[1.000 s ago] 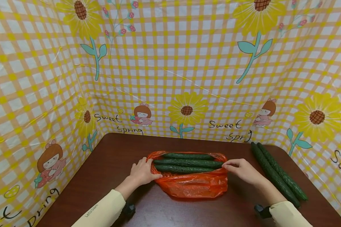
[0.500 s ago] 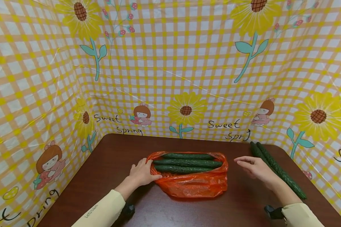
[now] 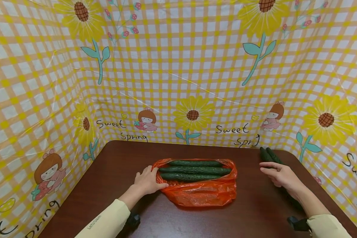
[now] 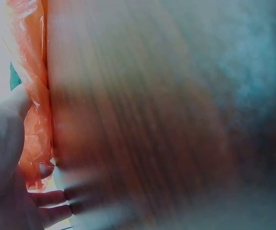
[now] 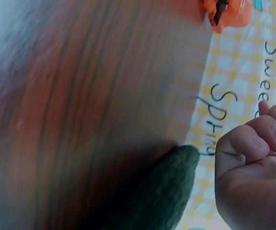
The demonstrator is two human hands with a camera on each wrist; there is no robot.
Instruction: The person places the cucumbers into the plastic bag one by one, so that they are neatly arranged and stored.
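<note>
Three dark green cucumbers lie side by side in the mouth of an orange-red plastic bag on the table. At the bag's left end, my left hand holds the rim, thumb toward the front; in the left wrist view its thumb and a fingertip lie on the thin orange film. My right hand is in the air over two more cucumbers at the right, its fingers loosely curled with nothing in them. It hides much of that pair in the head view. A cucumber end shows close up beside it in the right wrist view.
A dark brown tabletop carries everything. Its back and sides are walled by a yellow checked cloth printed with sunflowers, girls and lettering.
My right hand has let go of the bag's right rim and moved right, over the loose cucumbers. My left hand stays at the bag's left end.
</note>
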